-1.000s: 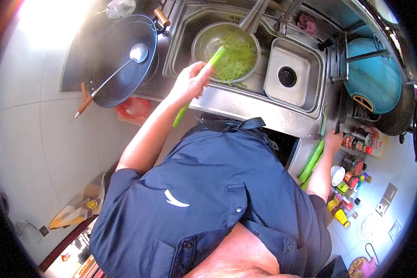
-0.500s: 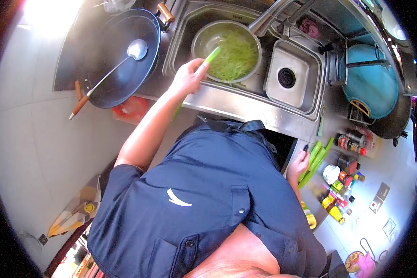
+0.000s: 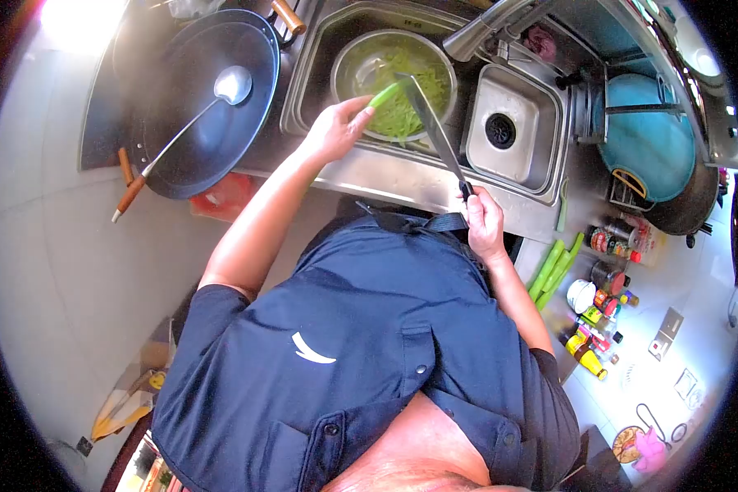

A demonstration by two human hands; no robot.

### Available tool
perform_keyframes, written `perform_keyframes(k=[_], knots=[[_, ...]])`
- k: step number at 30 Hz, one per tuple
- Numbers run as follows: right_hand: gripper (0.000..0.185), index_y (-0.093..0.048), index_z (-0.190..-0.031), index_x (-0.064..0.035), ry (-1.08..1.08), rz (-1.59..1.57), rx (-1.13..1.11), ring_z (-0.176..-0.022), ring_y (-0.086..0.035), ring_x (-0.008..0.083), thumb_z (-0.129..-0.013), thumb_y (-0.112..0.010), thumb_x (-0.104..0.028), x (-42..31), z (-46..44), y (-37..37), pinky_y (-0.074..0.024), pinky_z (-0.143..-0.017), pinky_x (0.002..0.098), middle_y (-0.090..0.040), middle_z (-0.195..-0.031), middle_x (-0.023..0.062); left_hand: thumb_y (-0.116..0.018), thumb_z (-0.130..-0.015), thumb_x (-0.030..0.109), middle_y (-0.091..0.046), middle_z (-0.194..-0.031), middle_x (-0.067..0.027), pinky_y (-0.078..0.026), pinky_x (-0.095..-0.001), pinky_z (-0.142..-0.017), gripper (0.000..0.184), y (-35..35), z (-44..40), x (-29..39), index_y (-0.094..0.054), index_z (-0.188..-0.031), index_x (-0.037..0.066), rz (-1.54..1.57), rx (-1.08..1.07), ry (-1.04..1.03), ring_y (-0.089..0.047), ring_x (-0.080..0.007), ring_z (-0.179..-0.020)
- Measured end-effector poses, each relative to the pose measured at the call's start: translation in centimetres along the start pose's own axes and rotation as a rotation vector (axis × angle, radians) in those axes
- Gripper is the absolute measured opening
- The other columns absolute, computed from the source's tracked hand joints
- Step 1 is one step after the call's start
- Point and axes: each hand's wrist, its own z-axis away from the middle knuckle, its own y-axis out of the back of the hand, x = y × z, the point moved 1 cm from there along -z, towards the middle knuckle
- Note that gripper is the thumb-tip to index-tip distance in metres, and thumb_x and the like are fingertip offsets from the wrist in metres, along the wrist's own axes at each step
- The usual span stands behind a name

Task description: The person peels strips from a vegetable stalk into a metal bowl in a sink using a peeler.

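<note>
My left hand (image 3: 336, 131) is closed around a green stalk (image 3: 385, 95), whose tip points up over the bowl. My right hand (image 3: 484, 223) grips the black handle of a knife (image 3: 435, 125). The blade slants up and left, its far end close beside the stalk's tip; whether they touch I cannot tell. Below them a metal bowl (image 3: 342, 75) holds thin green slices (image 3: 414, 107) and stands in the larger sink basin (image 3: 303, 90).
A wok (image 3: 197, 107) with a ladle (image 3: 233, 85) in it is at the left. The small basin (image 3: 526, 156) lies right of the bowl, under a faucet (image 3: 476, 31). Several stalks (image 3: 553, 271) and bottles (image 3: 586, 357) are at the right.
My right hand has come from the stalks at the right to the sink's front edge, bringing the knife into view over the bowl. My left hand still holds its stalk.
</note>
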Motion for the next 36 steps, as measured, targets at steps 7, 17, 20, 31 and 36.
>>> perform_keyframes(k=[7,17,20,31,36], knots=[[0.034,-0.067,-0.110,-0.0009,-0.021,0.053,-0.032,-0.081,-0.065,0.0170,-0.106,-0.054,-0.032,0.7,-0.6,-0.1,-0.0513,-0.075,0.0307,-0.072,-0.090,0.0087,-0.056,-0.105,0.035,-0.052,-0.071,0.0037,-0.042,-0.0252,-0.044,0.045,0.2,0.0,-0.4,-0.058,-0.144,0.012,0.088,-0.066,0.033,-0.049,-0.0067,-0.054],[0.030,-0.067,-0.108,-0.0009,-0.006,0.160,-0.018,-0.079,-0.068,0.0241,-0.105,-0.056,-0.029,-0.6,-0.9,-0.3,-0.0523,-0.074,0.0344,-0.072,-0.089,0.0134,-0.059,-0.103,0.038,-0.063,-0.077,-0.0013,-0.046,-0.0277,-0.058,0.047,0.9,0.6,1.0,-0.062,-0.140,0.009,0.105,-0.139,0.100,-0.055,-0.0080,-0.062],[0.029,-0.067,-0.107,-0.0010,-0.022,0.169,-0.027,-0.078,-0.069,0.0256,-0.105,-0.055,-0.028,0.2,-1.7,-0.4,-0.0522,-0.073,0.0357,-0.071,-0.087,0.0148,-0.060,-0.103,0.036,-0.065,-0.084,0.0004,-0.046,-0.0268,-0.059,0.044,-0.5,0.6,0.4,-0.063,-0.138,0.009,0.111,-0.152,-0.035,-0.054,-0.0075,-0.064],[0.040,-0.066,-0.110,-0.0059,0.094,0.470,0.209,-0.079,-0.070,0.0374,-0.102,-0.059,-0.044,2.5,-3.2,1.7,-0.0532,-0.068,0.0440,-0.071,-0.083,0.0154,-0.059,-0.102,0.039,-0.053,-0.075,0.0064,-0.038,-0.0219,-0.050,0.049,0.6,1.0,0.5,-0.060,-0.143,0.011,0.383,-0.108,0.253,-0.046,-0.0038,-0.058],[0.031,-0.067,-0.109,-0.0140,0.147,0.725,0.379,-0.081,-0.071,0.0335,-0.088,-0.076,-0.035,4.6,0.2,5.2,-0.0563,-0.070,0.0424,-0.074,-0.092,0.0098,-0.056,-0.105,0.034,-0.053,-0.074,0.0058,-0.037,-0.0219,-0.046,0.042,0.8,1.4,-0.1,-0.059,-0.140,0.011,0.350,-0.072,0.283,-0.045,-0.0043,-0.054]])
